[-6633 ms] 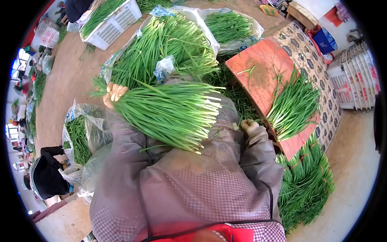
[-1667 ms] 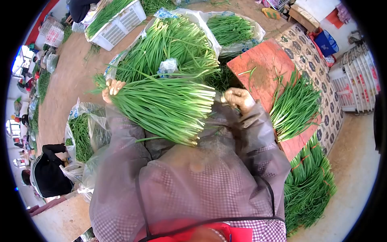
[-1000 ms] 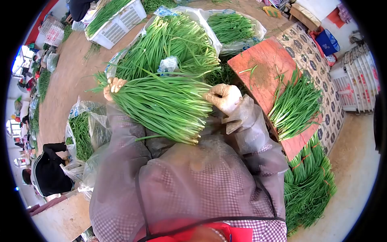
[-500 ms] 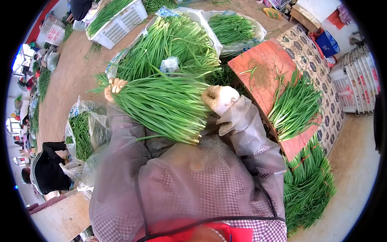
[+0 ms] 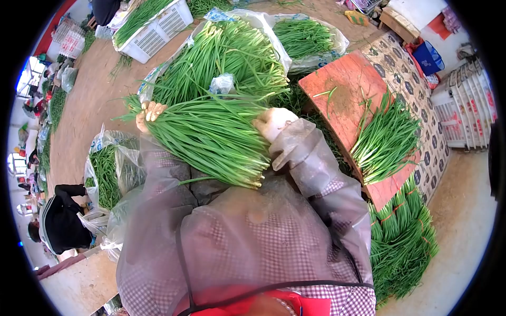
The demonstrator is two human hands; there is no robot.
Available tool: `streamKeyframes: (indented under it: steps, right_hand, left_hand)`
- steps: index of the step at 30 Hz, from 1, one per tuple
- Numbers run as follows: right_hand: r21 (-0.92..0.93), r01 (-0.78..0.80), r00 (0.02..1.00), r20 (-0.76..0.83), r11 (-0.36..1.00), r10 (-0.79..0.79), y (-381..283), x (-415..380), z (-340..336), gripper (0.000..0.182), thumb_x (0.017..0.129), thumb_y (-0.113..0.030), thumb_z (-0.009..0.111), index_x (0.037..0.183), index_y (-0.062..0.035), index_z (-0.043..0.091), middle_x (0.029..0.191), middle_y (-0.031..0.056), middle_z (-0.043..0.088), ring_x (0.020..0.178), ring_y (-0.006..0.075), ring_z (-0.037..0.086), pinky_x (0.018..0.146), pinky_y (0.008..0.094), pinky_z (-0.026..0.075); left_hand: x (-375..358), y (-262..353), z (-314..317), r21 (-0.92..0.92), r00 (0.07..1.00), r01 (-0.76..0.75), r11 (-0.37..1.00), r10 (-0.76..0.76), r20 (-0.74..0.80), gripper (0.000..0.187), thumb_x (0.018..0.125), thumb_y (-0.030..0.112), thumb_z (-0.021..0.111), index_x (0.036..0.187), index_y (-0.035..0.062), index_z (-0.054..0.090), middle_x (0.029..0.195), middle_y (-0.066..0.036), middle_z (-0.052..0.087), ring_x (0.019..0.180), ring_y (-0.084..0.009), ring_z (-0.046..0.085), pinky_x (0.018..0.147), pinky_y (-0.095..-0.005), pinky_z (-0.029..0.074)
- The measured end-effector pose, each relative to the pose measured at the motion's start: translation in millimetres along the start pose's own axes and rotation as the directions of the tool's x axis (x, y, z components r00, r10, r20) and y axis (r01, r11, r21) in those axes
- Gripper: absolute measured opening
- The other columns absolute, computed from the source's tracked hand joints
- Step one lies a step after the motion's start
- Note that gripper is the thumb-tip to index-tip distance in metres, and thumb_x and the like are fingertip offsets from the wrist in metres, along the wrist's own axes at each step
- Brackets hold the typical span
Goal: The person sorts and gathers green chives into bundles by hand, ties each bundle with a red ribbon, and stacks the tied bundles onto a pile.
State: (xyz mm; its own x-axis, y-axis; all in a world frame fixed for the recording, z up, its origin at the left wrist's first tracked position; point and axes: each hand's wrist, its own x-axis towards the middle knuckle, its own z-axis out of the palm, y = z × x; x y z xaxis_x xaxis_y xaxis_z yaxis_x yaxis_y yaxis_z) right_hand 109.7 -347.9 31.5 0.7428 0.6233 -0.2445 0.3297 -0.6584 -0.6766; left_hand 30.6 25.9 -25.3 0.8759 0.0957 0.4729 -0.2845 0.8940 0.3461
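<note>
Above the lap, in front of the torso: held between both hands, a green bunch [image 5: 211, 145] of long, thin leaves, fanned wide, pale ends toward the right.
Bunch's feel: judging by looks, light for its bulk, soft and limp along the leaves, a little firmer at the pale ends; perhaps slippery if damp, easily creased or bruised by hard squeezing.
Best hold: around the gathered leafy end, snug but not crushing; at the pale ends, too spread for one sure grasp.
Left hand [image 5: 149, 116]: clenched round the gathered leafy end, fingers curled over the leaves.
Right hand [image 5: 276, 124]: at the upper pale ends, touching; fingertips partly hidden, so cannot tell whether pinching or merely resting.
Big bag [image 5: 280, 52]: just beyond the bunch, heaped with similar greens.
Smaller bag [image 5: 340, 43]: beside the big one, also holding greens.
Red board [image 5: 342, 87]: to the right, bearing a loose pile [image 5: 383, 141] toward its near end.
Tied bundles [image 5: 400, 242]: below the board, bound with reddish bands.
White crate [image 5: 158, 38]: farther off, upper left, filled with greens.
</note>
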Motion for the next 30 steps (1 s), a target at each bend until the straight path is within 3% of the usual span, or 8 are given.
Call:
streamKeyframes:
  steps: [13,17,19,24,25,27,29,30]
  right_hand:
    - [-0.276,0.079,0.983,-0.136,0.958,-0.121,39,-12,20,0.02,0.073,-0.02,0.058,0.083,-0.0047,0.065,0.076,0.0191,0.065,0.077,0.0361,0.065,0.068,0.0439,0.052]
    - [-0.424,-0.199,0.979,-0.045,0.884,0.199,79,-30,-8,0.024,0.073,-0.022,0.061,0.087,-0.0039,0.066,0.081,0.0194,0.066,0.079,0.0361,0.065,0.071,0.0431,0.052]
    - [-0.436,-0.225,0.927,0.179,0.871,0.329,100,-37,-20,0.041,0.072,-0.026,0.065,0.103,-0.0002,0.062,0.09,0.021,0.067,0.082,0.0341,0.067,0.074,0.0423,0.052]
    - [-0.088,0.172,0.964,-0.189,0.981,-0.186,161,-49,24,0.072,0.072,-0.035,0.072,0.126,0.0066,0.047,0.103,0.0213,0.065,0.091,0.0297,0.067,0.081,0.0403,0.052]
    - [0.24,0.202,0.966,-0.209,0.949,-0.153,143,-43,29,0.072,0.077,-0.032,0.069,0.13,0.0079,0.039,0.098,0.0175,0.067,0.083,0.0252,0.067,0.077,0.0394,0.052]
    - [0.817,-0.212,0.974,0.223,0.535,0.046,89,-47,15,0.045,0.084,-0.026,0.063,0.114,0.0064,0.055,0.086,0.0124,0.068,0.07,0.0205,0.063,0.068,0.0342,0.05]
    - [0.561,0.19,0.938,-0.346,0.806,0.02,100,-38,23,0.024,0.087,-0.019,0.058,0.069,-0.0025,0.062,0.063,0.0018,0.059,0.053,0.0107,0.05,0.051,0.026,0.04]
    - [0.684,0.114,0.936,-0.318,0.721,0.154,110,-35,16,0.024,0.087,-0.02,0.058,0.071,-0.0028,0.062,0.063,0.0018,0.059,0.053,0.0098,0.049,0.05,0.0257,0.04]
  left_hand:
    - [12,-10,6,-0.023,0.999,0.023,0.999,-0.022,0.042,0.018,0.082,0.009,0.049,0.098,0.0047,0.054,0.067,0.0,0.048,0.067,-0.0133,0.048,0.08,-0.0301,0.037]
    - [2,0,-6,-0.02,1.0,0.007,1.0,-0.007,0.008,0.02,0.081,0.009,0.049,0.099,0.0038,0.055,0.067,0.0,0.048,0.067,-0.0134,0.048,0.081,-0.0299,0.037]
    - [-3,5,-15,-0.035,0.997,0.037,0.999,-0.039,-0.06,0.019,0.081,0.01,0.049,0.097,0.0031,0.057,0.067,0.0,0.048,0.067,-0.0135,0.047,0.082,-0.0302,0.037]
    - [-1,-6,-13,-0.075,0.986,0.019,0.997,-0.031,-0.165,0.017,0.08,0.01,0.048,0.092,0.002,0.058,0.066,0.0,0.047,0.067,-0.0141,0.046,0.084,-0.0309,0.038]
    - [1,-6,-15,-0.087,0.98,0.022,0.996,-0.039,-0.196,0.016,0.08,0.01,0.047,0.089,0.0018,0.058,0.066,0.0,0.046,0.067,-0.0143,0.046,0.084,-0.031,0.038]
    - [9,-10,-12,-0.041,0.982,0.015,0.999,-0.023,-0.185,0.01,0.08,0.01,0.047,0.081,0.0037,0.054,0.066,0.0,0.045,0.067,-0.0142,0.045,0.084,-0.0317,0.038]
    - [13,-9,-13,-0.101,0.979,0.007,0.995,-0.027,-0.202,0.009,0.081,0.012,0.046,0.074,0.0067,0.049,0.066,0.0,0.044,0.066,-0.0139,0.045,0.082,-0.0327,0.039]
    - [10,7,-24,-0.057,0.938,0.044,0.997,-0.061,-0.34,0.012,0.082,0.014,0.045,0.072,0.0083,0.046,0.066,0.0,0.044,0.066,-0.0139,0.044,0.081,-0.0336,0.04]
